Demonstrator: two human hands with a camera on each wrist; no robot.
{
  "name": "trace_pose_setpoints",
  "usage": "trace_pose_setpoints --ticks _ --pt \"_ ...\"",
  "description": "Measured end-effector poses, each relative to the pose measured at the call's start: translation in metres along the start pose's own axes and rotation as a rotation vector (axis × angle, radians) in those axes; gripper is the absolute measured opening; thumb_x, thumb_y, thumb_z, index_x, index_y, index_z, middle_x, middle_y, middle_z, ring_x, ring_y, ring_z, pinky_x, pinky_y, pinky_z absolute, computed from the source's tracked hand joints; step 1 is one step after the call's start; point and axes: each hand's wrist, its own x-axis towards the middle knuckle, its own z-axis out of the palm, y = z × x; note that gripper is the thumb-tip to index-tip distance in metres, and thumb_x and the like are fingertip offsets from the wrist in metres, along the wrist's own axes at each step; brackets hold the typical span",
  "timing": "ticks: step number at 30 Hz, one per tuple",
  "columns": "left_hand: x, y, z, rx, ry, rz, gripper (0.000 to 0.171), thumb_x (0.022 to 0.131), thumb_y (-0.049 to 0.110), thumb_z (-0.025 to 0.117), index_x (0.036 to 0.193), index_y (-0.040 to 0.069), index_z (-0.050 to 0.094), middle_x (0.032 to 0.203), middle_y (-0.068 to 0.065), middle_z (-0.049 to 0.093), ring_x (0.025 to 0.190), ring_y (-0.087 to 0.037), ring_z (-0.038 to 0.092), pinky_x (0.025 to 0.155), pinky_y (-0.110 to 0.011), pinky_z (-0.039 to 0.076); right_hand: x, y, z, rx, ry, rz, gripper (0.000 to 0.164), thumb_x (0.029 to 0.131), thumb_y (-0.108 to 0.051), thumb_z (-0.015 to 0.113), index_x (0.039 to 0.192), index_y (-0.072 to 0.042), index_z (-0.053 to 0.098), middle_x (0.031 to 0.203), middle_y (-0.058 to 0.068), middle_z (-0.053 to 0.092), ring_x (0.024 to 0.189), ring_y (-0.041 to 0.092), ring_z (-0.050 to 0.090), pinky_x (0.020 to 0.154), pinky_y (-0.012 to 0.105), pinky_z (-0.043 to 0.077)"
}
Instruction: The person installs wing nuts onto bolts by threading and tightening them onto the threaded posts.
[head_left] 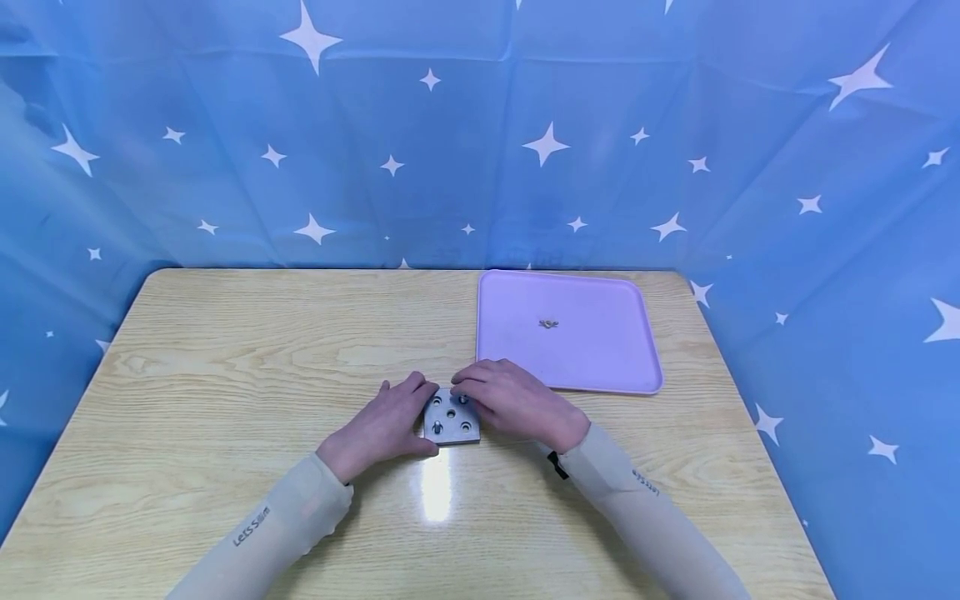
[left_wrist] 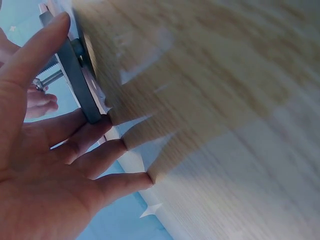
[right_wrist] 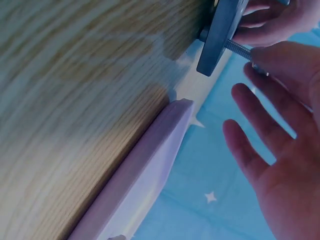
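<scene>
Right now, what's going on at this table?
A person's left hand grips the metal plate by its edges. The right hand pinches the upper end of the far bolt, partly hiding it. The near bolt stands free of both hands. Small metal parts lie in the purple tray.

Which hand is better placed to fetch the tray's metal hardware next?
Probably the right hand: it sits nearer the purple tray, though it would first have to release the bolt. The left hand grips the metal plate.
</scene>
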Motion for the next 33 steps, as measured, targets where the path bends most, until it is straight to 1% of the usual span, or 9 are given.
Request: trace_pose_setpoints --ticks 3,6,10,13,16,24,31,33 --pt "0.0 0.0 0.0 0.003 0.003 0.003 0.083 0.075 0.035 0.093 0.139 -0.002 0.057 0.123 -0.01 0.057 0.109 -0.025 0.061 0.105 -0.07 0.041 0.001 0.001 0.001 -0.003 0.022 -0.001 0.019 0.096 -0.01 0.074 0.115 -0.01 0.075 0.117 0.002 0.071 0.11 0.018 0.067 0.095 0.035 0.054" --pt "0.001 0.0 0.001 0.003 0.008 0.011 0.083 0.074 0.034 0.093 0.139 -0.003 0.057 0.123 -0.01 0.057 0.11 -0.026 0.061 0.104 -0.07 0.041 0.002 0.001 0.001 -0.002 0.021 0.011 0.016 0.095 -0.012 0.075 0.111 -0.011 0.076 0.11 0.0 0.07 0.102 0.016 0.066 0.09 0.033 0.054" --pt "0.002 0.0 0.002 0.002 0.01 0.017 0.084 0.074 0.034 0.093 0.139 -0.004 0.056 0.123 -0.01 0.057 0.109 -0.026 0.061 0.104 -0.07 0.041 0.003 0.0 0.002 -0.002 0.001 0.058 0.013 0.097 -0.016 0.075 0.109 -0.013 0.075 0.103 -0.003 0.068 0.095 0.014 0.063 0.087 0.031 0.053" --pt "0.002 0.0 0.002 0.008 0.01 0.017 0.084 0.074 0.035 0.093 0.139 -0.004 0.056 0.122 -0.01 0.057 0.107 -0.025 0.061 0.103 -0.069 0.042 0.004 0.0 0.002 0.004 -0.008 0.094 0.012 0.098 -0.019 0.074 0.108 -0.013 0.075 0.101 -0.003 0.067 0.093 0.013 0.062 0.086 0.031 0.053" --pt "0.001 0.0 0.001 0.012 0.008 0.012 0.085 0.074 0.035 0.093 0.14 -0.003 0.056 0.122 -0.011 0.057 0.107 -0.025 0.061 0.103 -0.069 0.042 0.005 -0.001 0.004 0.005 -0.007 0.117 0.013 0.098 -0.023 0.073 0.107 -0.013 0.075 0.1 -0.003 0.067 0.092 0.012 0.062 0.085 0.031 0.053" --pt "-0.001 0.0 0.002 0.01 0.016 0.008 0.084 0.074 0.035 0.093 0.139 -0.004 0.057 0.123 -0.011 0.057 0.11 -0.027 0.061 0.103 -0.071 0.041 0.007 -0.004 0.013 -0.009 0.054 0.174 0.017 0.098 -0.028 0.074 0.099 -0.011 0.073 0.092 -0.002 0.065 0.084 0.013 0.06 0.081 0.031 0.053" --pt "-0.001 0.0 0.002 0.011 0.022 0.009 0.084 0.074 0.035 0.093 0.139 -0.004 0.057 0.123 -0.011 0.057 0.109 -0.026 0.061 0.103 -0.07 0.042 0.008 -0.008 0.014 -0.061 0.05 0.241 0.026 0.098 -0.038 0.072 0.096 -0.012 0.073 0.088 -0.003 0.064 0.08 0.014 0.057 0.078 0.033 0.052" --pt "-0.001 0.0 0.002 0.01 0.019 0.008 0.084 0.074 0.035 0.093 0.139 -0.003 0.057 0.123 -0.011 0.057 0.109 -0.026 0.061 0.103 -0.07 0.041 0.007 -0.008 0.013 -0.063 0.041 0.249 0.032 0.096 -0.043 0.073 0.1 -0.011 0.074 0.092 -0.001 0.066 0.082 0.016 0.058 0.079 0.034 0.052"
